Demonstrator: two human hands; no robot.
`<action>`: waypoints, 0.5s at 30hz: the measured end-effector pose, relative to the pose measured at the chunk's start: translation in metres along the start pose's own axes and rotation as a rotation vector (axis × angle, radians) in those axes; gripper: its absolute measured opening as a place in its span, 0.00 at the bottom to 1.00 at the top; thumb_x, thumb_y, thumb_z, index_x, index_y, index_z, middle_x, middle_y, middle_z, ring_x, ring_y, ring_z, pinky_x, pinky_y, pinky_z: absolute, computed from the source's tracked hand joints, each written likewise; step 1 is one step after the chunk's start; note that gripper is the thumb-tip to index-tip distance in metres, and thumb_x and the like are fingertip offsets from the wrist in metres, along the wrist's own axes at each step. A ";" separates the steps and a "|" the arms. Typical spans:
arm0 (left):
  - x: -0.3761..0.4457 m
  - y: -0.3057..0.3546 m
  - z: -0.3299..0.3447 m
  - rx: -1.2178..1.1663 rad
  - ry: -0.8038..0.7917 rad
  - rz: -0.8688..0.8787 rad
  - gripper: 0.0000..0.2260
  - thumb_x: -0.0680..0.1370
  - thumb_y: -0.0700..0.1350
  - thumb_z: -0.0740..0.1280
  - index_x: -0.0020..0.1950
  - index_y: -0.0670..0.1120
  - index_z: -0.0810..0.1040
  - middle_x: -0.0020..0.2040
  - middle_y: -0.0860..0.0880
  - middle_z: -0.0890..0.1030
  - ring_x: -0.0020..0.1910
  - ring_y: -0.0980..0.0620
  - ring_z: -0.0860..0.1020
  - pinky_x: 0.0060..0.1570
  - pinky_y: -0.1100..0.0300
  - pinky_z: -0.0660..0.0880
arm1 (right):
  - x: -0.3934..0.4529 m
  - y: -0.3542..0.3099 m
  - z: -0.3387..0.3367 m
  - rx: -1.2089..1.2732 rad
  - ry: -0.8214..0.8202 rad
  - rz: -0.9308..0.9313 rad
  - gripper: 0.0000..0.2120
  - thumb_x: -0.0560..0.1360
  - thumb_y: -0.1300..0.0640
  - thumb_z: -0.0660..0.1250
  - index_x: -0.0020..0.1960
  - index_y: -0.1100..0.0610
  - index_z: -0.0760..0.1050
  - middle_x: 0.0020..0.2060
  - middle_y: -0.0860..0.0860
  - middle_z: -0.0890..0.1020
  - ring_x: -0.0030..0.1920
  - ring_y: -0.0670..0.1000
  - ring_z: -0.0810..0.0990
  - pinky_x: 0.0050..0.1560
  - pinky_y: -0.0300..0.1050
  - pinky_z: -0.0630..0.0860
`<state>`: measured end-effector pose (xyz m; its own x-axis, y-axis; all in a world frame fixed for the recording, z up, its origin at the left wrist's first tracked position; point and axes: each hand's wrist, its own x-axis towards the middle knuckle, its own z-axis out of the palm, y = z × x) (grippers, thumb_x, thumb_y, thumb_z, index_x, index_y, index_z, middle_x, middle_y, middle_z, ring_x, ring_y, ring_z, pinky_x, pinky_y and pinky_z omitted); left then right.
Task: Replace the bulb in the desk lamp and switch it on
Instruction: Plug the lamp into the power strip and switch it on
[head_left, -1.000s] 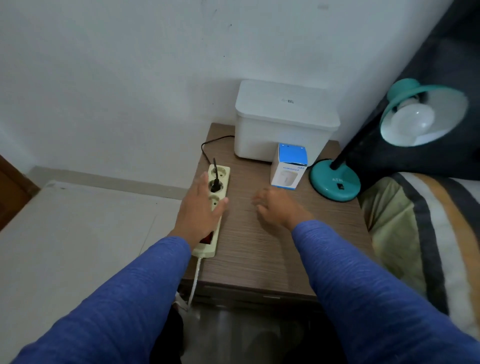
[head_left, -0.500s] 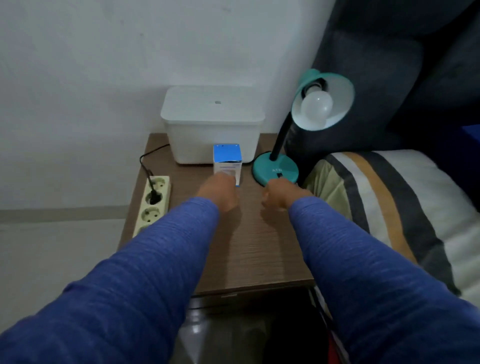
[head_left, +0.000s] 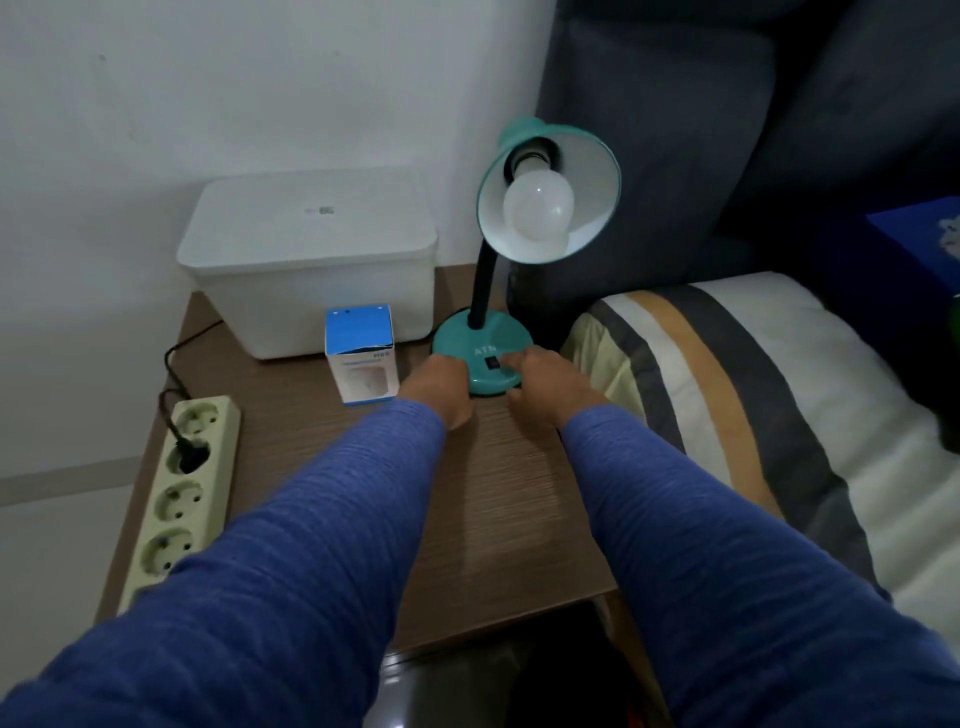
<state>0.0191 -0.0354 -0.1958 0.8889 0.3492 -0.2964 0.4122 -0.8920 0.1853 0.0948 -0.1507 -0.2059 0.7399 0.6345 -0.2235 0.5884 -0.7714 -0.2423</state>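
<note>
Step in hand: steadying the desk lamp (head_left: 483, 358) at far right of the table (head_left: 509, 519). Left hand (head_left: 436, 384) and right hand (head_left: 545, 384) clasp its base; bulb (head_left: 537, 208) remains fitted. Next: unscrew it

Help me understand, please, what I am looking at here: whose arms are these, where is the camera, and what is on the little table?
There is no machine: a person wears a wide-angle camera on the head, so you look forward and down along their two blue-sleeved arms. The left hand and the right hand rest on either side of the round base of a teal desk lamp, which has a small black switch on top. Neither hand lifts anything. A white bulb sits in the lamp's shade and is not lit. On the wooden bedside table also stand a small blue-and-white bulb box, a white lidded container behind it, and a power strip at the left edge with one black plug in it. A striped bed lies to the right.
</note>
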 end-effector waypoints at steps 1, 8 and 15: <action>0.003 0.000 0.004 0.001 0.002 0.014 0.22 0.78 0.45 0.61 0.72 0.41 0.65 0.69 0.40 0.69 0.67 0.42 0.71 0.65 0.52 0.68 | 0.001 0.002 0.004 0.020 0.010 -0.007 0.25 0.76 0.58 0.61 0.73 0.52 0.64 0.69 0.56 0.70 0.67 0.58 0.71 0.69 0.51 0.68; 0.014 -0.006 0.020 -0.020 0.115 0.043 0.22 0.77 0.46 0.65 0.69 0.40 0.68 0.69 0.42 0.71 0.67 0.43 0.70 0.65 0.53 0.68 | 0.008 0.009 0.023 0.061 0.060 -0.036 0.25 0.77 0.56 0.61 0.74 0.51 0.63 0.68 0.55 0.66 0.66 0.58 0.70 0.68 0.51 0.68; 0.014 -0.011 0.032 -0.113 0.172 0.006 0.20 0.71 0.43 0.71 0.61 0.41 0.71 0.59 0.40 0.78 0.58 0.40 0.77 0.57 0.54 0.74 | 0.007 0.008 0.034 0.128 0.182 -0.005 0.21 0.77 0.57 0.60 0.69 0.47 0.71 0.64 0.55 0.71 0.63 0.59 0.74 0.63 0.50 0.73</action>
<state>0.0206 -0.0303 -0.2315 0.9086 0.3962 -0.1323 0.4177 -0.8600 0.2932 0.0936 -0.1507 -0.2417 0.7909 0.6099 -0.0506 0.5542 -0.7489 -0.3635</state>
